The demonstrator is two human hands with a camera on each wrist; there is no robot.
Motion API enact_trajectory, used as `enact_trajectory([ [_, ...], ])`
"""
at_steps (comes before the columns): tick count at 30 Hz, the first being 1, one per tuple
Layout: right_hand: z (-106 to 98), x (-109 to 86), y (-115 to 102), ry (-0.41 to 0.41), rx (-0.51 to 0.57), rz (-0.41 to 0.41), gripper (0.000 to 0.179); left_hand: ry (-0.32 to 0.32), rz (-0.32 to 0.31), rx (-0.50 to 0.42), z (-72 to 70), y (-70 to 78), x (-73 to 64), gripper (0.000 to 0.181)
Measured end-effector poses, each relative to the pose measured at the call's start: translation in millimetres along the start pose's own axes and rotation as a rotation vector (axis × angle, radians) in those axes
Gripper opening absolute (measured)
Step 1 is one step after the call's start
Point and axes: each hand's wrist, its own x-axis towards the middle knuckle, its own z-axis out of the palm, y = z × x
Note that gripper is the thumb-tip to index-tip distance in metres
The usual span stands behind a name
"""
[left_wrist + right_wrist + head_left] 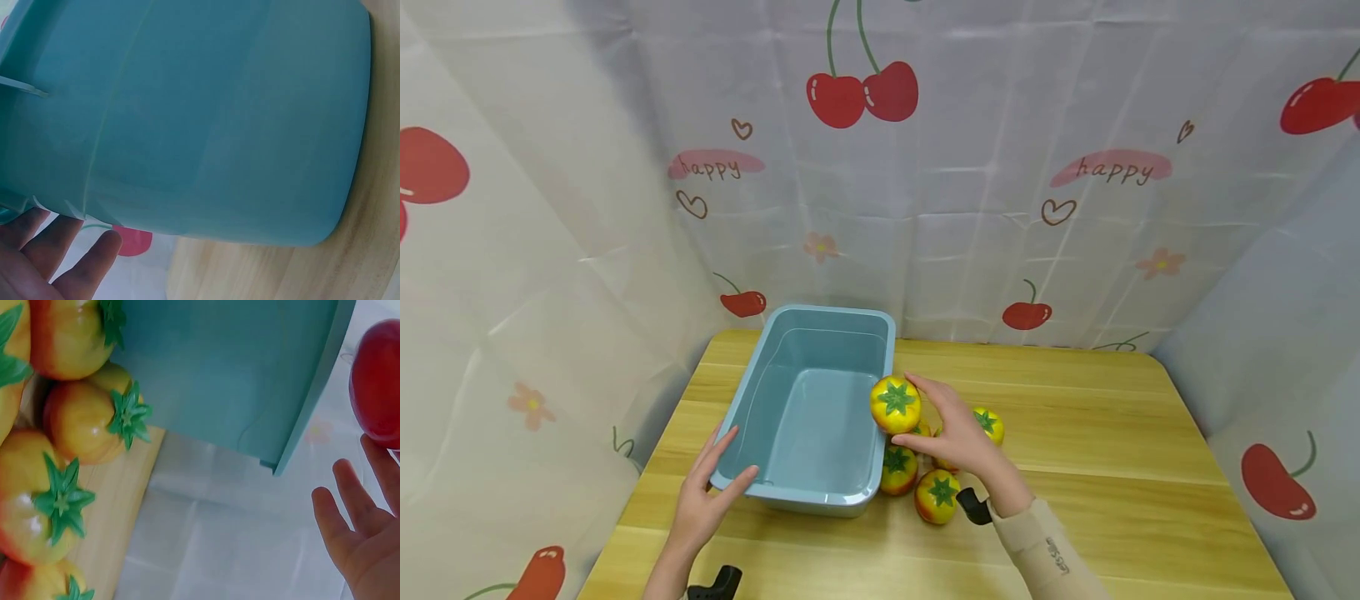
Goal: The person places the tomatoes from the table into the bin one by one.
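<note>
A yellow tomato [896, 404] with a green star-shaped top is held between the thumb and fingers of my right hand [958, 429], over the right rim of the blue plastic basin [889, 350]. In the right wrist view this tomato shows its red underside [379, 384] above the fingers. My left hand [696, 504] rests at the basin's near left corner, its thumb and fingers spread along the rim. The left wrist view has these fingers [90, 265] against the basin's outer side. Several more tomatoes [937, 497] lie on the table right of the basin, partly behind my right hand.
The basin stands on the left part of a wooden table [1097, 467], with its inside floor [820, 425] showing. A white curtain [955, 208] printed with cherries hangs behind the table and at both sides.
</note>
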Motion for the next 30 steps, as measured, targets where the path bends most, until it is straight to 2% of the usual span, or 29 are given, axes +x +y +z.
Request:
enact_trajectory([
  [10,17,6.8,-10,-0.029,0.02,0.036,0.087,0.002,0.003,-0.007,-0.2,-0.3,-0.5,0.063],
  [26,33,10.1,-16,-0.088,0.003,-0.039,0.086,0.008,0.0,-0.002,0.1,-1.3,-0.3,0.063],
  [30,33,8.0,-15,-0.085,0.018,-0.029,0.084,0.009,0.003,-0.007,0.0,-1.4,-0.2,0.063],
])
